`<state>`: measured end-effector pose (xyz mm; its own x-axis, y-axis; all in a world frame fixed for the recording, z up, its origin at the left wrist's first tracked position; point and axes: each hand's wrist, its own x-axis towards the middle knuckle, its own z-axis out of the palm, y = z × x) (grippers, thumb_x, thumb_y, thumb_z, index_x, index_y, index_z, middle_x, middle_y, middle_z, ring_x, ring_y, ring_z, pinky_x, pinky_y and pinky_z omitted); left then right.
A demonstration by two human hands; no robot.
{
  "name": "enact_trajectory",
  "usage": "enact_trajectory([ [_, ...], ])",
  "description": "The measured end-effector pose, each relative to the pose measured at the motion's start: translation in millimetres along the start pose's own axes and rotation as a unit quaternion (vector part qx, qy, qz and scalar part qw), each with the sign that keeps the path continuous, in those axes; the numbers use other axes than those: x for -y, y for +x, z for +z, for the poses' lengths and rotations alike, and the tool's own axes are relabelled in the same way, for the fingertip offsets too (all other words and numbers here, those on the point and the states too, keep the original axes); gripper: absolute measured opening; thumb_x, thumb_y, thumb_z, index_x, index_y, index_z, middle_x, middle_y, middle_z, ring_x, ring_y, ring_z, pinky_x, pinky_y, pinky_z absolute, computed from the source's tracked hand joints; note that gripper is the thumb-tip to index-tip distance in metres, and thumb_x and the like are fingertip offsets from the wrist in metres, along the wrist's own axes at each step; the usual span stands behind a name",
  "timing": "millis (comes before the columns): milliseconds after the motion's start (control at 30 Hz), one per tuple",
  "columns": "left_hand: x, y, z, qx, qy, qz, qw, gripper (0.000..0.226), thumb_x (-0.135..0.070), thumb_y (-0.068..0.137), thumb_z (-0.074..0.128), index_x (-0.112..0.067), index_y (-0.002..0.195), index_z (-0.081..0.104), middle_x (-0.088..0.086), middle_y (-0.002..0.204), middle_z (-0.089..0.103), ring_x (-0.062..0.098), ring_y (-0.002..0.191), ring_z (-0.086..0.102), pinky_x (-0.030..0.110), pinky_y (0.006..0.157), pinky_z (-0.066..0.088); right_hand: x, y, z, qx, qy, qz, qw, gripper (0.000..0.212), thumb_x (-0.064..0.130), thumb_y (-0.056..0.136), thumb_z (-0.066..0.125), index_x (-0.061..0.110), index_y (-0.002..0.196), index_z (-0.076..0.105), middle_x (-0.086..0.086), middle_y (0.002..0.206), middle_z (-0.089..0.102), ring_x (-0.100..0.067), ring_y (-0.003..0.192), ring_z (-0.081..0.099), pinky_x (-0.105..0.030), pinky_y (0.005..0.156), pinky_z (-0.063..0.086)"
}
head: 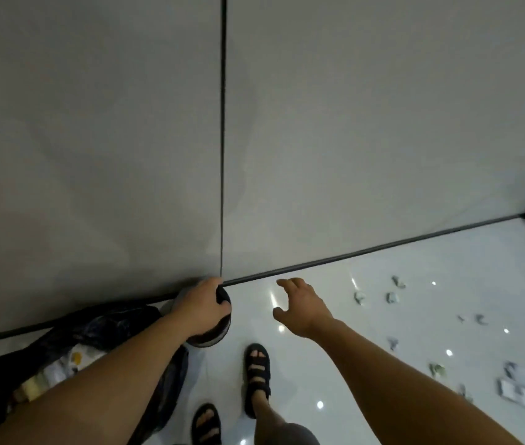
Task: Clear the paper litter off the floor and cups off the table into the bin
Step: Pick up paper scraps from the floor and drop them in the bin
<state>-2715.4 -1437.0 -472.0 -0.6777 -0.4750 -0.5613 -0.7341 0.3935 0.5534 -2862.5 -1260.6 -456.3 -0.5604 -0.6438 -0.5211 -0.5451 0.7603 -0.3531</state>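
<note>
The black-lined bin stands by the wall. Just right of it, the left hand curls its fingers over what looks like a cup. It is probably light and crushable, so best held at the rim. Further right of the bin, the right hand hovers with fingers spread and empty. Beyond it lies flimsy paper litter, best pinched up.

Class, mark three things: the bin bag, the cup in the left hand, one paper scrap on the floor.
bin bag [107, 319]: head view, dark upper fold.
cup [212, 339]: head view, lower rim below the fingers.
paper scrap [392, 297]: head view, its middle.
</note>
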Motion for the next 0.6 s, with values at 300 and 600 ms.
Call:
enact_trajectory([
  [300, -159, -67, 51, 0.117, 0.134, 0.179, 0.968, 0.069, -0.037, 0.089, 0.058, -0.021, 0.148, 0.027, 0.005, 0.148, 0.037, 0.020, 0.130, 0.041, 0.025, 0.101, 0.034, -117, -186, -47, -0.100, 0.081, 0.194, 0.973, 0.068, 0.043, 0.089, 0.058, 0.024, 0.150, 0.032, -0.004, 0.152, 0.033, -0.025, 0.137, 0.034, -0.041, 0.107, 0.035],
  [600, -331, -165, 222, 0.191, 0.245, 0.312, 0.898, 0.068, -0.035, 0.090, 0.056, -0.023, 0.149, 0.026, 0.003, 0.152, 0.032, 0.023, 0.132, 0.041, 0.031, 0.100, 0.039, -273, -363, -16, -0.135, 0.154, 0.329, 0.922, 0.070, 0.041, 0.089, 0.058, 0.021, 0.151, 0.030, -0.007, 0.150, 0.034, -0.028, 0.135, 0.035, -0.039, 0.104, 0.039],
])
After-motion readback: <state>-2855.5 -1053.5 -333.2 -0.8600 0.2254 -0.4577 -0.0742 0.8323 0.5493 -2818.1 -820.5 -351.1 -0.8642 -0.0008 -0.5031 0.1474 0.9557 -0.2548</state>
